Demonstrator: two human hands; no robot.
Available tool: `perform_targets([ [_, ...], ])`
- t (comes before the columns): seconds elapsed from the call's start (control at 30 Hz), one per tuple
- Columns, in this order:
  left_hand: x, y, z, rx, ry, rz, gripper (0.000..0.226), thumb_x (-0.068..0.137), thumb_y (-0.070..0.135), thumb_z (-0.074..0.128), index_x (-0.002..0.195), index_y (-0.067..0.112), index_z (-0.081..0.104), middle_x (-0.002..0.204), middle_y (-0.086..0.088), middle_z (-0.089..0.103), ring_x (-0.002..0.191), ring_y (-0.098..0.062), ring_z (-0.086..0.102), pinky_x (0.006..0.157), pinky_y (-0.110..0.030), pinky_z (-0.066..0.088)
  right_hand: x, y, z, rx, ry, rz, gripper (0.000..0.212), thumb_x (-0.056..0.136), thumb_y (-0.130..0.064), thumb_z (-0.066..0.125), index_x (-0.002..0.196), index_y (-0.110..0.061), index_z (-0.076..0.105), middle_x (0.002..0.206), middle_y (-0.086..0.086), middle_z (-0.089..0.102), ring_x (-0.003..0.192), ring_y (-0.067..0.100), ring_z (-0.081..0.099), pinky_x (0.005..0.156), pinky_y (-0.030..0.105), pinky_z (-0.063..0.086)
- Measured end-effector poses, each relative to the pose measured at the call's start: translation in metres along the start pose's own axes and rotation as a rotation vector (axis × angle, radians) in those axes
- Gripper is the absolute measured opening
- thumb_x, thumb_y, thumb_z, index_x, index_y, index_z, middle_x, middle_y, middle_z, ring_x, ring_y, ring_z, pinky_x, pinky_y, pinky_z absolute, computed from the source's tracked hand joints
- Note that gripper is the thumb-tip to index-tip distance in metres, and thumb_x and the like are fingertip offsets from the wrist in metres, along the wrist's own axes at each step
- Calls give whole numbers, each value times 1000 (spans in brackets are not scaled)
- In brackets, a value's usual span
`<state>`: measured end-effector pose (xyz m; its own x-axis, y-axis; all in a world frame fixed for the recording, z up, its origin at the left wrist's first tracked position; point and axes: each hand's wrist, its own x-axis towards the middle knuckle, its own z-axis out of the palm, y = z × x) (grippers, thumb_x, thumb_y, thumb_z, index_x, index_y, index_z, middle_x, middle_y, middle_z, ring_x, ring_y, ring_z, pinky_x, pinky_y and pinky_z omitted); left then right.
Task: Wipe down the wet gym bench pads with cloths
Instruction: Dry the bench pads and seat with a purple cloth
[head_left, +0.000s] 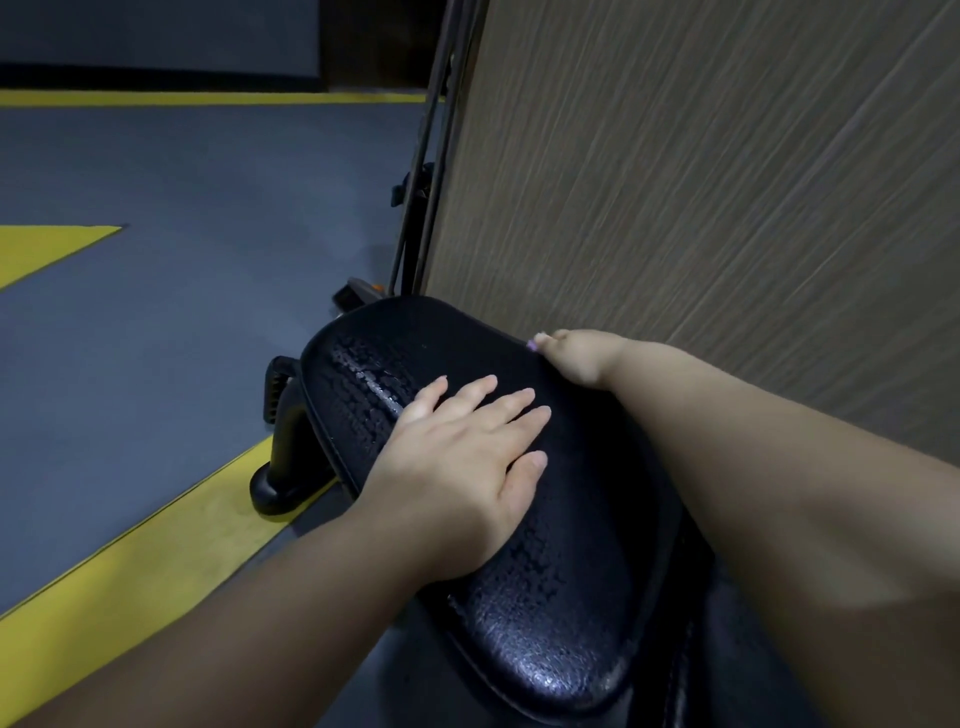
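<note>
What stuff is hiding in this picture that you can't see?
Head view:
Right hand: most fingers hidden behind the hand itself at the far edge of the wet black leather-look bench pad; grip unclear.
Pad surface beneath the flat left hand: covered by it.
Bench frame: hidden under the pad, except a black foot.
Dark shape beside the pad: cut off by the bottom edge.

A: Dim?
B: Yes, low and cool; soft highlights glint on the wet bench pad (540, 670).
A: Sharp?
B: No. The wood-grain wall panel (727, 208) streaks, probably motion blur, and the lower corners go soft.
</note>
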<state>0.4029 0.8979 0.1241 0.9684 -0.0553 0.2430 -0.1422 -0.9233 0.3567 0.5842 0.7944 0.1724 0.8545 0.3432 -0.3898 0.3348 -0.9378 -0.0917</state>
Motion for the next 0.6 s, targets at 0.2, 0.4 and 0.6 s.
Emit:
perform_targets([
  [0.2, -1, -1, 0, -10, 18, -2, 81, 79, 55, -10, 150, 41, 26, 157, 24, 19, 148, -3, 4, 114, -28, -13, 3, 24, 7, 117, 29, 0, 56, 101, -53, 19, 141, -23, 45, 148, 1, 42, 137, 20, 35, 112, 34, 22],
  [0.4, -3, -6, 1, -41, 88, -96, 77, 83, 56, -1, 148, 37, 35, 156, 20, 27, 148, -8, 12, 115, -30, -12, -17, 67, 12, 172, 69, 36, 58, 100, -55, 23, 142, -21, 44, 147, -4, 44, 137, 15, 37, 115, 30, 21],
  [0.6, -4, -44, -2, -44, 149, -146, 77, 83, 60, 1, 149, 36, 32, 157, 19, 25, 147, -6, 8, 111, -21, -18, -22, 77, 15, 215, 66, 100, 53, 101, -50, 27, 142, -21, 45, 146, -6, 44, 136, 13, 37, 113, 26, 20],
])
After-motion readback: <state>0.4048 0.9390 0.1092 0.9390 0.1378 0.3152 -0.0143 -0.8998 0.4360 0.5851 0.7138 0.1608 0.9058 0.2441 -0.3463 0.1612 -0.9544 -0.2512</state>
